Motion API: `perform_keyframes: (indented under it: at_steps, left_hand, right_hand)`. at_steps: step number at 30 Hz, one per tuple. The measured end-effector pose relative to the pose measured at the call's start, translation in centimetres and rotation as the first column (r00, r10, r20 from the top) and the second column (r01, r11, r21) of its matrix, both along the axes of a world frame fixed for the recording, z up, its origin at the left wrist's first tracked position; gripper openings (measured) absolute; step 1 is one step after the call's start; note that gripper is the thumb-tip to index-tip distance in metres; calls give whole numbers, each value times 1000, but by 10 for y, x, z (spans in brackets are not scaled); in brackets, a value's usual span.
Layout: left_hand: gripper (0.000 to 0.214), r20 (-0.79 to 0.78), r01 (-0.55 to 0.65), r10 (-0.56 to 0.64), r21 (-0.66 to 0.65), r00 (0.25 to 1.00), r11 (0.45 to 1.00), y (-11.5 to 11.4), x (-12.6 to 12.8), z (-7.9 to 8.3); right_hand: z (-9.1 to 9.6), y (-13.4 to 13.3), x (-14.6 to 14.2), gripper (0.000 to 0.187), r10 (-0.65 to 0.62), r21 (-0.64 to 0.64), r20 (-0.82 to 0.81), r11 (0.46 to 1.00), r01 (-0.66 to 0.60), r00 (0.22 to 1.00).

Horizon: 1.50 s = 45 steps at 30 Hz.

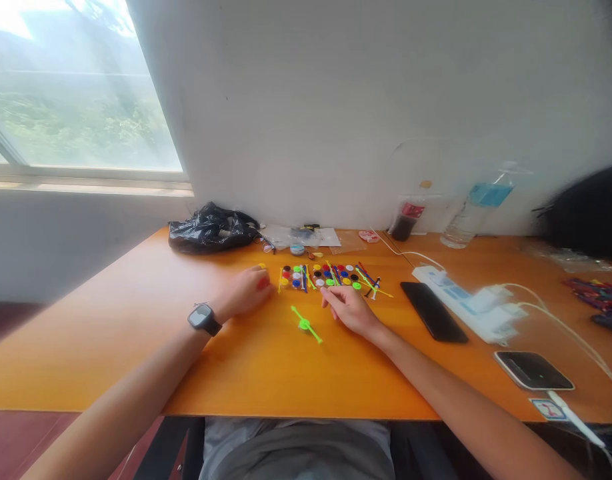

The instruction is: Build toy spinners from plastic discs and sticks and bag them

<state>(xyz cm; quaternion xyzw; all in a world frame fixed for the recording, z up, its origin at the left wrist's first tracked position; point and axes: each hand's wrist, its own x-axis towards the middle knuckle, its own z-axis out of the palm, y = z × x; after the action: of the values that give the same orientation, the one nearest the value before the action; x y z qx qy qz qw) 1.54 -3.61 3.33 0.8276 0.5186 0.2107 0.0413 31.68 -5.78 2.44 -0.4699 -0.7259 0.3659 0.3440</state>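
At the left end of a row of small plastic parts is my left hand (245, 292), with a dark watch on its wrist. Its blurred fingers are over a red disc (263, 284), and I cannot make out whether they grip it. My right hand (353, 308) rests on the table in front of the row. Its fingers are curled in, with the tips close to a white disc (320, 283); anything between them is hidden. Nearer to me, between both hands, lies a green spinner (305, 325) with a long arrow pointer across its round base.
Coloured discs and arrow sticks (331, 275) lie in rows. A black plastic bag (211, 230) sits at the back left. To the right are a black phone (433, 311), a white power strip (466, 303), a second phone (535, 371), cables and two bottles.
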Motion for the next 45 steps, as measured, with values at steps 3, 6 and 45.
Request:
perform_keyframes:
  at_steps: [3,6,45]
  left_hand:
    - [10,14,-19,19,-1,1000,1000,0,1,-2]
    - [10,20,-35,35,-15,999,999,0,2,-3]
    - [22,349,312,-400,281,848,907,-60,69,3]
  right_hand:
    - [1,0,0,54,-4,2,3,1000,4,1000]
    - [1,0,0,54,-1,2,2,1000,1,1000]
    - [9,-9,-9,39,95,-359,-612,852,-382,785]
